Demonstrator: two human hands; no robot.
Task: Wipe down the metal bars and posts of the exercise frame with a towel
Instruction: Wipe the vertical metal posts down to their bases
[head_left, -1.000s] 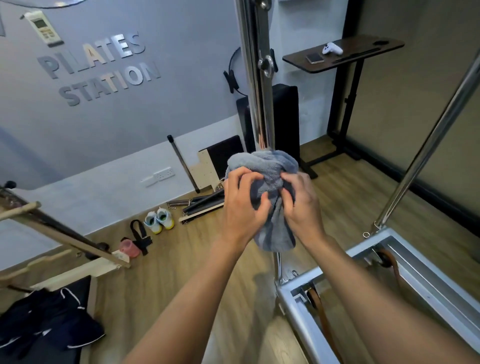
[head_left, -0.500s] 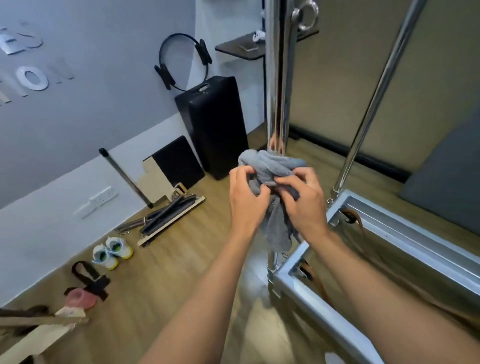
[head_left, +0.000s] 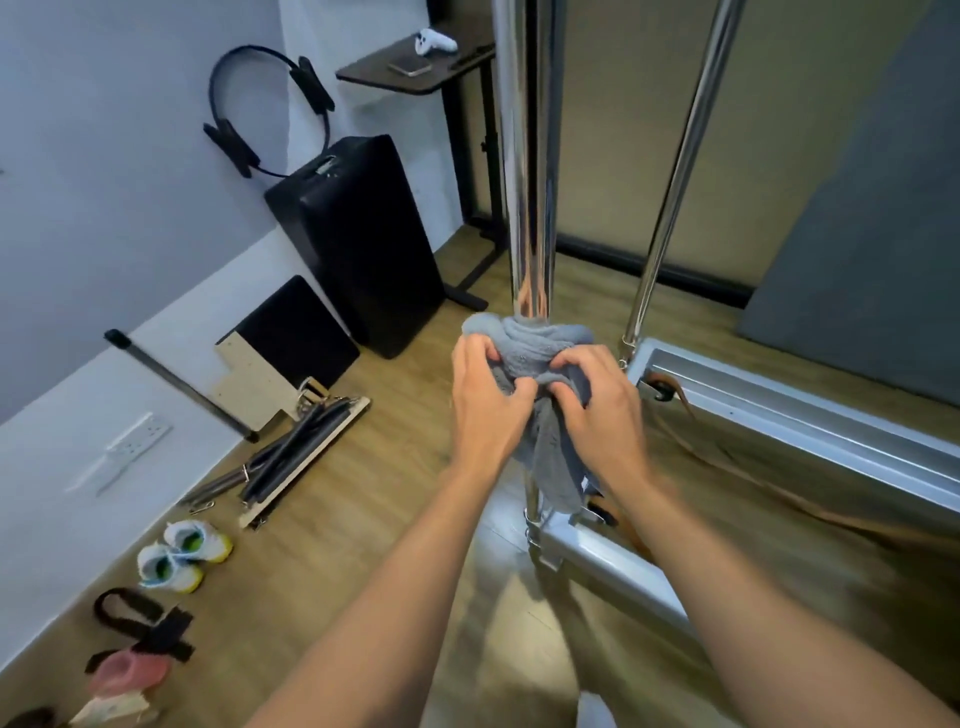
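1. The frame (head_left: 810, 410) is pale brushed metal; its rails run right of and below my hands, meeting at a corner under them.
2. The post (head_left: 527, 156) is a polished chrome upright, mirror-bright, rising straight above my hands from that corner.
3. A second post (head_left: 675, 171), thinner and tilted in view, stands right of my right hand.
4. The towel (head_left: 540, 353) is grey-blue terry, bunched around the post between my hands, with a loose tail hanging below them.
5. My left hand (head_left: 485, 410) is clenched on the towel's left side, fingers curled in.
6. My right hand (head_left: 597, 415) is clenched on the towel's right side, knuckles just beside the left's.
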